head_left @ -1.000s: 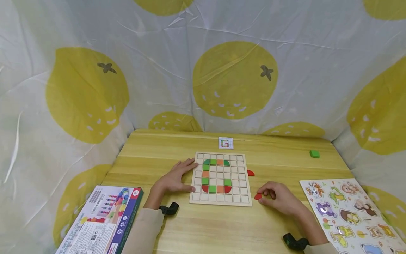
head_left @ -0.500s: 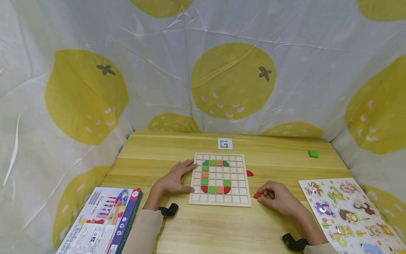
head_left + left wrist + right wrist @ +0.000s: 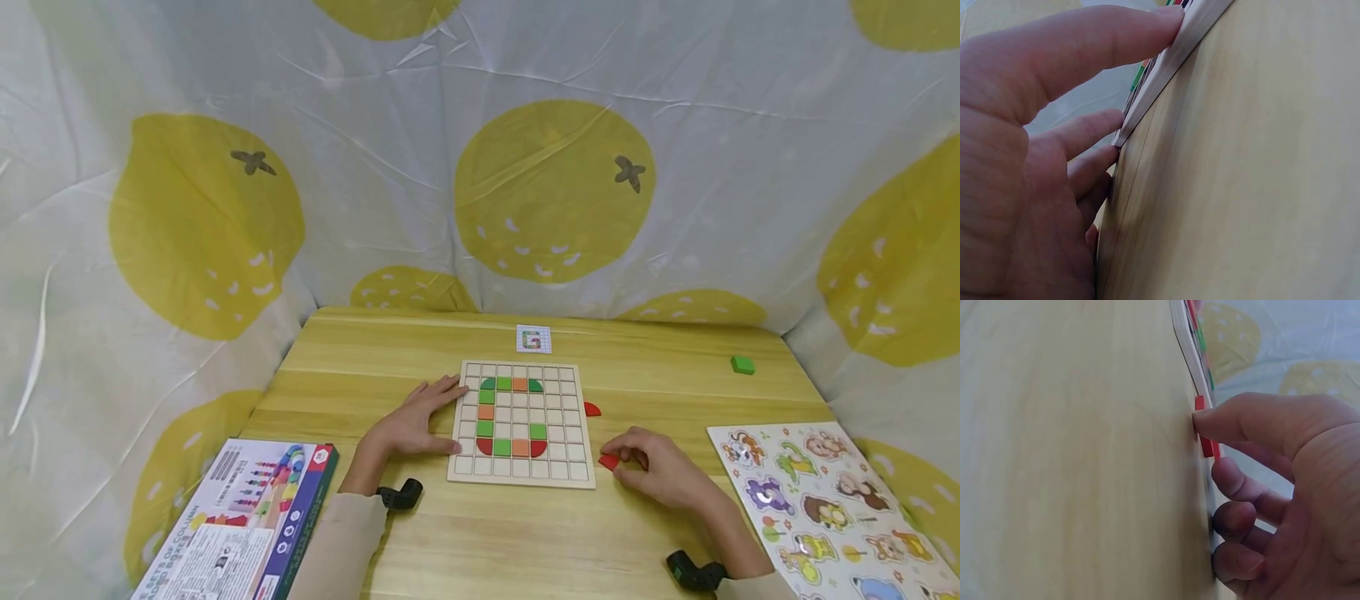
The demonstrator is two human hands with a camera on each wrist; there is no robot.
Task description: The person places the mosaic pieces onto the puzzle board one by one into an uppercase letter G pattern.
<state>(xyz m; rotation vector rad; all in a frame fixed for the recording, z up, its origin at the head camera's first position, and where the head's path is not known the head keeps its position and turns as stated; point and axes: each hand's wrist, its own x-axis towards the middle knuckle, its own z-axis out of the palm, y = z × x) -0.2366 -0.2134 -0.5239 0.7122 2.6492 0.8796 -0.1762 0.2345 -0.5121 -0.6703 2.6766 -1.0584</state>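
A wooden grid board [image 3: 558, 481] lies on the table, with green, orange and red tiles [image 3: 521, 447] set in some of its squares. My left hand [image 3: 408, 423] rests at the board's left edge, fingers spread; in the left wrist view its thumb [image 3: 1147, 31] touches the rim. Just off the board's right side, my right hand [image 3: 660, 468] pinches a small red piece [image 3: 608, 461] at the tabletop. The right wrist view shows the thumb against this red piece [image 3: 1207, 448], the other fingers curled beside it. Another red rounded piece [image 3: 592, 409] lies by the board's right edge.
Behind the board lies a small pattern card [image 3: 533, 339]. A green block [image 3: 742, 365] sits at the back right. An animal picture board [image 3: 817, 492] covers the right front, and a printed box [image 3: 247, 508] stands at the left front. Patterned cloth [image 3: 375, 192] hangs around the table.
The red piece has turned slightly between my right fingers, staying in nearly the same spot. My left hand keeps its place on the board's edge.
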